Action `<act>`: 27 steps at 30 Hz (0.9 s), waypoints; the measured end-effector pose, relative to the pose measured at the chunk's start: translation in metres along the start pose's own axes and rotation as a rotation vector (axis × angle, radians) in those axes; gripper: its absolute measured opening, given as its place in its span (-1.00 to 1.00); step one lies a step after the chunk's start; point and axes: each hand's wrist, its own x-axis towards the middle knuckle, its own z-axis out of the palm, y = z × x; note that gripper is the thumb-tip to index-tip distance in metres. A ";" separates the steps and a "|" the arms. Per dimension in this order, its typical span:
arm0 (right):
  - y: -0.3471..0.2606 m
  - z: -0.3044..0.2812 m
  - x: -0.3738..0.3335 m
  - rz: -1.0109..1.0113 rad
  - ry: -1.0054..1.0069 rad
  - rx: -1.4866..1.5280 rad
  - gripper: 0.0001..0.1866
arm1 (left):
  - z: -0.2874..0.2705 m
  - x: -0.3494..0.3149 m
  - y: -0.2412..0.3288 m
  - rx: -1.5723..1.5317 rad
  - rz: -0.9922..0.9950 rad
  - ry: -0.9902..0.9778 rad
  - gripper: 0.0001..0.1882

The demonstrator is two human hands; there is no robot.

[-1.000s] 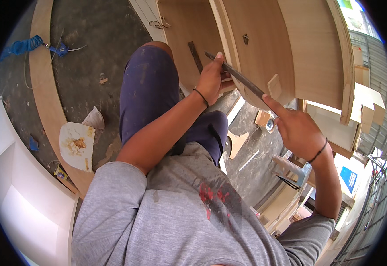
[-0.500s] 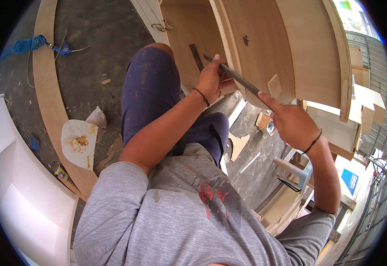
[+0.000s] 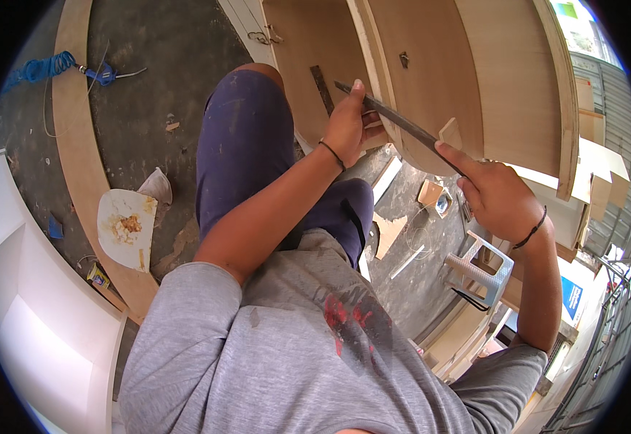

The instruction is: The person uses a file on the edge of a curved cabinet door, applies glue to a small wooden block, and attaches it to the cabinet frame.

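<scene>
A long, dark, flat bar that looks like a metal file (image 3: 408, 127) slants across the corner edge of a plywood cabinet (image 3: 431, 69). My right hand (image 3: 502, 197) is closed round its near end, the index finger stretched along the top. Toward the far end, my left hand (image 3: 350, 124) has its thumb on the file and its fingers bent beneath, by the cabinet's edge. A small pale wood piece (image 3: 449, 132) sits against the cabinet beside the file. Inside the open cabinet lies a dark, narrow strip (image 3: 322, 90).
A silver-grey stool (image 3: 483, 271) stands at right, near wood scraps (image 3: 389, 233) on the floor. On the left are a stained white board (image 3: 127, 230), a long plywood strip (image 3: 77, 137), a blue air gun with coiled hose (image 3: 103, 74) and a white cabinet (image 3: 48, 311).
My right hand has drawn back a little to the right and down, and the file has slid with it. My left hand has shifted only slightly right.
</scene>
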 end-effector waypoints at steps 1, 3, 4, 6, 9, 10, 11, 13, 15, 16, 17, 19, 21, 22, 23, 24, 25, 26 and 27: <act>0.003 0.001 0.000 -0.009 0.012 -0.004 -0.46 | 0.003 0.003 0.000 0.007 -0.001 -0.015 -0.53; 0.011 0.006 -0.001 -0.027 0.038 -0.012 -0.46 | 0.003 0.007 -0.002 0.004 0.032 -0.025 -0.52; 0.012 0.009 0.000 -0.038 0.041 0.015 -0.46 | 0.001 0.008 -0.004 0.006 0.044 -0.029 -0.51; 0.014 0.011 0.002 -0.060 0.050 0.070 -0.46 | -0.001 0.010 -0.008 0.010 0.029 -0.021 -0.51; 0.013 0.004 -0.002 -0.062 0.047 0.053 -0.47 | 0.004 0.007 -0.003 0.015 0.014 -0.038 -0.52; 0.013 0.002 -0.002 -0.043 0.015 0.046 -0.48 | 0.002 0.004 -0.002 0.017 0.012 -0.034 -0.52; 0.012 -0.001 -0.001 -0.023 -0.018 0.038 -0.49 | 0.002 0.003 -0.003 0.017 0.010 -0.026 -0.52; 0.015 0.002 0.001 -0.035 -0.018 0.043 -0.49 | 0.004 0.004 -0.007 0.013 0.003 -0.019 -0.53; 0.021 0.016 0.005 -0.098 0.049 0.069 -0.48 | -0.005 0.007 -0.013 0.005 -0.013 -0.028 -0.53; 0.021 0.015 0.004 -0.100 0.053 0.061 -0.48 | -0.005 0.007 -0.010 0.003 -0.018 -0.030 -0.53; 0.020 0.014 0.002 -0.101 0.058 0.052 -0.48 | -0.003 0.006 -0.010 0.007 -0.021 -0.043 -0.52; 0.017 0.008 -0.002 -0.072 0.036 0.056 -0.48 | 0.000 0.000 -0.006 0.017 -0.024 -0.060 -0.52; 0.013 0.000 -0.004 -0.011 -0.017 0.081 -0.48 | 0.005 -0.001 -0.002 0.044 0.006 -0.031 -0.52; 0.015 0.001 -0.006 -0.029 0.008 0.083 -0.47 | 0.010 0.001 -0.002 0.056 0.018 -0.033 -0.52; 0.017 0.004 -0.006 -0.048 0.035 0.085 -0.47 | 0.011 0.002 -0.002 0.038 0.028 -0.048 -0.52; 0.018 0.005 -0.007 -0.068 0.061 0.086 -0.46 | 0.011 0.002 -0.003 0.020 0.038 -0.063 -0.52; 0.019 0.004 -0.006 -0.085 0.066 0.079 -0.46 | 0.009 0.002 -0.004 0.004 0.047 -0.073 -0.52; 0.020 0.002 -0.004 -0.104 0.071 0.070 -0.45 | 0.008 0.001 -0.005 -0.005 0.046 -0.065 -0.52; 0.020 0.001 -0.004 -0.123 0.076 0.061 -0.45 | 0.007 0.001 -0.005 -0.015 0.046 -0.056 -0.52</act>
